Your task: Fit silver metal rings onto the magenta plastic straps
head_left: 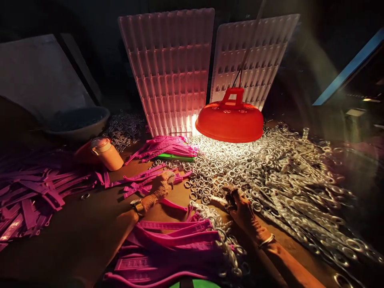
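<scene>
My left hand reaches forward over the brown table and rests on loose pink plastic strips, its fingers curled on one of them. My right hand lies at the near edge of a wide heap of small silver rings, fingers bent around a ring-ended piece; exactly what it grips is hard to see. A stack of pink strips lies close in front of me between my forearms. Each wrist carries a bangle.
An orange lamp shade hangs low over the rings. Two white gridded trays lean upright at the back. An orange bottle lies left, with a grey bowl behind and more pink strips at far left.
</scene>
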Demonstrator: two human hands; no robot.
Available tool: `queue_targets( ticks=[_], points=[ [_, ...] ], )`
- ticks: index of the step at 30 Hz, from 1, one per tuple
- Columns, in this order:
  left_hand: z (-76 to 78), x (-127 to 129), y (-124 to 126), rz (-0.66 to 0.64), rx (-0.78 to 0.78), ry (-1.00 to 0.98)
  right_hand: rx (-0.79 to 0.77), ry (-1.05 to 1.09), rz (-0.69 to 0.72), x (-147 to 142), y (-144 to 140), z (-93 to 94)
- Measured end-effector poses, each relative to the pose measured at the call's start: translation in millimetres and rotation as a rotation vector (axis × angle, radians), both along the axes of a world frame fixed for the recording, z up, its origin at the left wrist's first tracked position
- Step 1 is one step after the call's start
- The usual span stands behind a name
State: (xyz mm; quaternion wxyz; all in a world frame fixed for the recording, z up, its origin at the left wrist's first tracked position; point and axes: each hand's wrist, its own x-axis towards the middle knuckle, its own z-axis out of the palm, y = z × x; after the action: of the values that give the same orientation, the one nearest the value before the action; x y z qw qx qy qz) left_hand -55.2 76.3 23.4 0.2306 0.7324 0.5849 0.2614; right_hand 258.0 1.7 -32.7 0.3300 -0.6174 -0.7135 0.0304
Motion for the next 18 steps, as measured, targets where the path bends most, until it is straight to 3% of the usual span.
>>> queue_targets(
  ticks=[6, 11, 18],
  points=[
    [7.7, -26.5, 33.5, 0.109, 0.066, 0.286, -0.013, 0.027, -0.008, -3.2, 0.2, -4.7],
    [4.6, -33.7, 39.0, 0.14, 0.046, 0.378, 0.137, 0.039, 0.073, -11.4, 4.4, 4.8],
    [6.0, -28.2, 51.0, 0.066, -0.03, 0.475, 0.193, 0.033, 0.117, -18.7, 6.0, 14.0]
  ],
)
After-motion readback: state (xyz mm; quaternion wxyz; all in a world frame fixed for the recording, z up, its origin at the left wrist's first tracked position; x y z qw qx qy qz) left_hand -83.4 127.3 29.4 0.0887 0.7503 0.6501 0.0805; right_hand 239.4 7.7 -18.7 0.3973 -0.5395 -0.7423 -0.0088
